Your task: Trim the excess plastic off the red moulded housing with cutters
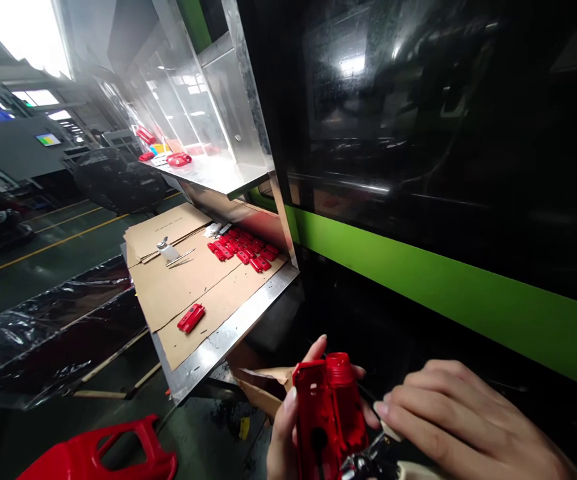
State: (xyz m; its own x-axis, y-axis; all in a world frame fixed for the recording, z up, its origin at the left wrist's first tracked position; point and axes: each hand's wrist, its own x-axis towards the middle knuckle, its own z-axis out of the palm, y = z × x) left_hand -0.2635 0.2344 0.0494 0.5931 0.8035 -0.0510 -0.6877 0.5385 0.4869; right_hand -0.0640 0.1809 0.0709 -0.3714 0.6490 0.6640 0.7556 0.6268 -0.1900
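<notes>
My left hand [282, 421] is wrapped around a red plastic housing [329, 417], its thumb on the near side and fingertips showing behind. The housing has a threaded round neck at the top and a hollow inner side. My right hand [456, 417] is closed around a pair of cutting pliers [366, 461] with metal jaws and cream handles. The jaws are at the lower right of the housing; I cannot tell whether they touch it. The bottom edge of the picture cuts off the lower part of both.
A cardboard-covered metal table [193, 280] holds several small red parts [243, 247], one separate red part [191, 318] and a small metal-topped bottle [167, 249]. Above it, a metal shelf [218, 175] carries more red pieces. A large red moulding [103, 450] lies lower left. A dark, green-striped machine [418, 267] stands right.
</notes>
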